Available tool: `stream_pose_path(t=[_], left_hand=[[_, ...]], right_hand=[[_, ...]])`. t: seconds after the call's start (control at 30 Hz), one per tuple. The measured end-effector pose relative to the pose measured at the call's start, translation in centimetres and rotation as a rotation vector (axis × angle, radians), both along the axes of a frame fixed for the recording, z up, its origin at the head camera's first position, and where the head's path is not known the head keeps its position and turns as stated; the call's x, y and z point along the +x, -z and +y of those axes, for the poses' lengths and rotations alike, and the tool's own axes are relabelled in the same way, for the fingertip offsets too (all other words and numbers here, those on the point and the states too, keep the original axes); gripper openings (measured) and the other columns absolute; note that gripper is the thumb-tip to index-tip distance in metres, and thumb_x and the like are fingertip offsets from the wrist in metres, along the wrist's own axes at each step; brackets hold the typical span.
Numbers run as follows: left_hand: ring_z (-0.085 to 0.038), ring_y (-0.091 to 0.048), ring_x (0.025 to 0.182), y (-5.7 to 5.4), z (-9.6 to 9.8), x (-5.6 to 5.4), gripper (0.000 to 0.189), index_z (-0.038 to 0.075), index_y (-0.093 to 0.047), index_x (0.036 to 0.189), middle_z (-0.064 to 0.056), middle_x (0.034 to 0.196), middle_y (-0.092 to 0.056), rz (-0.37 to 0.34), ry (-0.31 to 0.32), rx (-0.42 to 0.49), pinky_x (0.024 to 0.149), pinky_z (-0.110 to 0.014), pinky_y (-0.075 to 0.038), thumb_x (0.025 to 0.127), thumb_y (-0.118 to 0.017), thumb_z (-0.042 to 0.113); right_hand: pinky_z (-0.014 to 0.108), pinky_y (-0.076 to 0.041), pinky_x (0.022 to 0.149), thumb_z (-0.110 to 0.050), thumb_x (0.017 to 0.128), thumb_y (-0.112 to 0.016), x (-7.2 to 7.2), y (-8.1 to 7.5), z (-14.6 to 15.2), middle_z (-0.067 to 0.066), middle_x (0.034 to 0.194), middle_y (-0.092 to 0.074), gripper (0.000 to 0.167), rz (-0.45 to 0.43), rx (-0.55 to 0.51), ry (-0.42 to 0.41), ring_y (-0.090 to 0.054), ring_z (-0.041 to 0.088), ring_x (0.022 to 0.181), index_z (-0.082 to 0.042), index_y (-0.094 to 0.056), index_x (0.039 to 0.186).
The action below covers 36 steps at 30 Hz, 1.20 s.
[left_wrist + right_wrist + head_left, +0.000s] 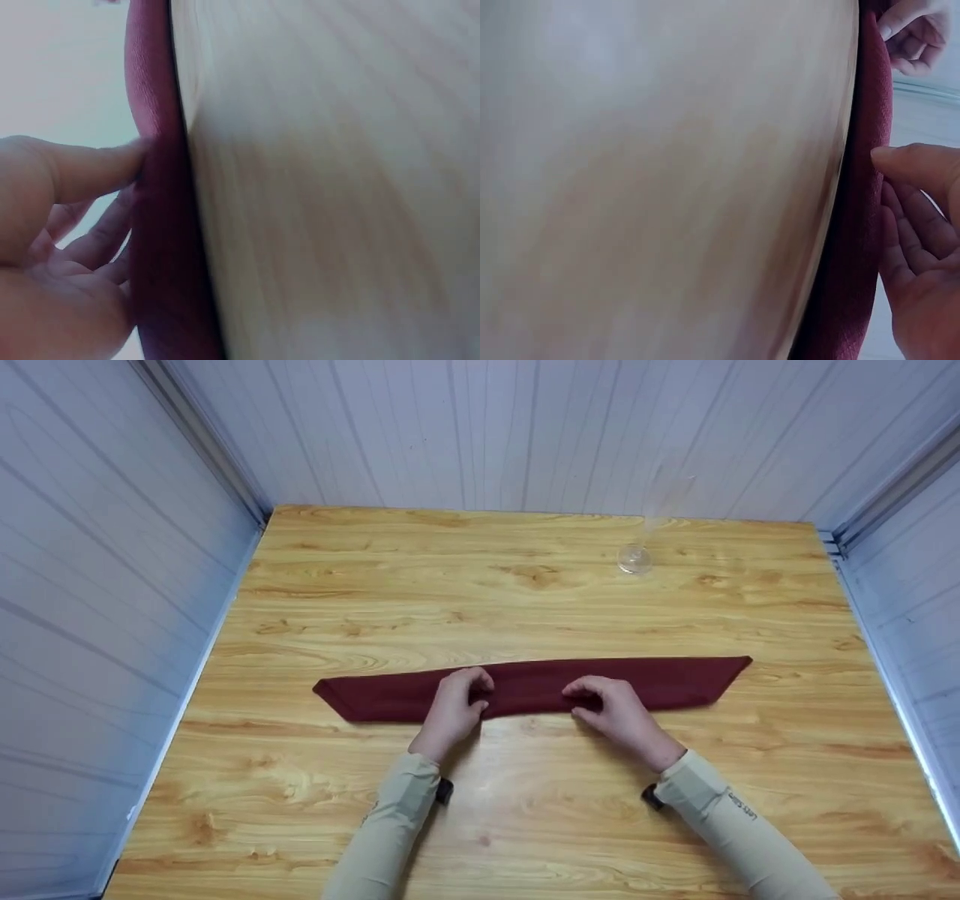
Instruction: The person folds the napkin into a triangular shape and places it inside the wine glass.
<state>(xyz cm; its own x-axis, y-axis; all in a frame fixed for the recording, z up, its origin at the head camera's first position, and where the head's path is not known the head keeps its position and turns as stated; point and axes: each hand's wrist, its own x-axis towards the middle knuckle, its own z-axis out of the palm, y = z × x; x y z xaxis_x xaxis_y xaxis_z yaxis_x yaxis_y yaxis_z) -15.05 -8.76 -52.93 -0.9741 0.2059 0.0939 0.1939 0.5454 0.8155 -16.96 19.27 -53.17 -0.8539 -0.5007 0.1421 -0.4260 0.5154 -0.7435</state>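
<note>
A dark red cloth (528, 684), folded into a long band with slanted ends, lies across the wooden table. My left hand (452, 709) is left of its middle, with thumb and fingers bent and a small gap between their tips. Mirroring it right of the middle, my right hand (619, 714) has its thumb near the lower edge and its fingers over the band. In the left wrist view, the thumb tip touches the cloth (161, 217). The right wrist view has that thumb against the cloth (866, 165) too; the other fingertips are partly hidden behind it.
A clear stemmed glass (635, 559) stands toward the back right of the wooden table (360, 592). Pale panelled walls (487, 435) enclose the table at the back and both sides. A dark wrist camera (444, 791) sits at the left cuff.
</note>
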Motion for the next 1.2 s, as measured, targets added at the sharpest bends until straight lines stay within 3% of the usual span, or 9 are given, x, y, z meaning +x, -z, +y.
stream_pose_path(t=[0.13,0.3,0.43,0.53,0.67,0.93,1.2], left_hand=[[-0.019,-0.057,0.094,-0.4,0.7,0.2,0.038,0.004,-0.063,0.095,-0.005,0.095,-0.064,0.06,0.068,-0.039,0.085,-0.033,-0.047,0.074,-0.053,-0.026],[-0.017,-0.06,0.094,-0.5,1.5,0.5,0.047,0.002,-0.064,0.096,-0.008,0.095,-0.065,0.001,0.117,0.05,0.082,-0.03,-0.049,0.069,-0.039,-0.028],[-0.02,-0.061,0.095,-0.5,1.7,0.5,0.039,0.0,-0.063,0.098,-0.011,0.096,-0.065,-0.066,0.11,0.156,0.081,-0.034,-0.05,0.072,-0.046,-0.024],[-0.022,-0.061,0.095,-0.5,1.8,0.4,0.03,-0.001,-0.062,0.1,-0.012,0.097,-0.066,-0.075,0.112,0.181,0.083,-0.034,-0.049,0.075,-0.059,-0.018],[-0.019,-0.061,0.094,-0.4,2.1,0.2,0.03,0.001,-0.062,0.099,-0.01,0.096,-0.066,-0.048,0.113,0.126,0.085,-0.031,-0.049,0.074,-0.07,-0.013],[-0.016,-0.061,0.092,-0.2,2.6,0.0,0.031,0.004,-0.063,0.096,-0.006,0.092,-0.066,0.048,0.1,-0.027,0.081,-0.029,-0.05,0.074,-0.068,-0.017],[-0.016,-0.061,0.091,-0.4,2.5,0.5,0.028,0.003,-0.06,0.1,-0.007,0.093,-0.066,0.054,0.166,-0.046,0.081,-0.029,-0.05,0.079,-0.066,-0.014]], right_hand=[[0.031,-0.05,0.084,0.003,0.078,-0.076,-0.3,0.1,0.0,-0.002,0.101,-0.068,0.028,-0.03,-0.005,-0.017,-0.062,0.011,0.098,-0.007,-0.069,0.104],[0.033,-0.05,0.086,0.003,0.078,-0.076,-0.7,0.1,0.0,-0.004,0.102,-0.067,0.029,-0.058,-0.01,-0.037,-0.061,0.011,0.099,-0.008,-0.069,0.105],[0.034,-0.05,0.085,0.003,0.078,-0.076,-1.1,0.0,0.0,-0.004,0.1,-0.067,0.029,-0.092,-0.018,-0.045,-0.061,0.012,0.097,-0.009,-0.069,0.104],[0.034,-0.05,0.084,0.003,0.078,-0.077,-1.3,-0.1,-0.1,-0.003,0.1,-0.067,0.029,-0.113,-0.017,-0.047,-0.061,0.012,0.096,-0.009,-0.068,0.102],[0.034,-0.05,0.084,0.002,0.077,-0.077,-1.6,-0.2,-0.2,-0.002,0.098,-0.067,0.028,-0.124,-0.008,-0.044,-0.061,0.012,0.095,-0.009,-0.068,0.1],[0.031,-0.051,0.082,0.004,0.078,-0.074,-1.9,-0.2,-0.4,-0.002,0.095,-0.066,0.025,-0.143,0.009,-0.039,-0.062,0.012,0.092,-0.007,-0.066,0.099],[0.031,-0.052,0.078,0.003,0.08,-0.073,-1.4,-0.4,-0.1,0.0,0.095,-0.066,0.025,-0.147,0.015,-0.074,-0.062,0.012,0.089,-0.008,-0.065,0.101]])
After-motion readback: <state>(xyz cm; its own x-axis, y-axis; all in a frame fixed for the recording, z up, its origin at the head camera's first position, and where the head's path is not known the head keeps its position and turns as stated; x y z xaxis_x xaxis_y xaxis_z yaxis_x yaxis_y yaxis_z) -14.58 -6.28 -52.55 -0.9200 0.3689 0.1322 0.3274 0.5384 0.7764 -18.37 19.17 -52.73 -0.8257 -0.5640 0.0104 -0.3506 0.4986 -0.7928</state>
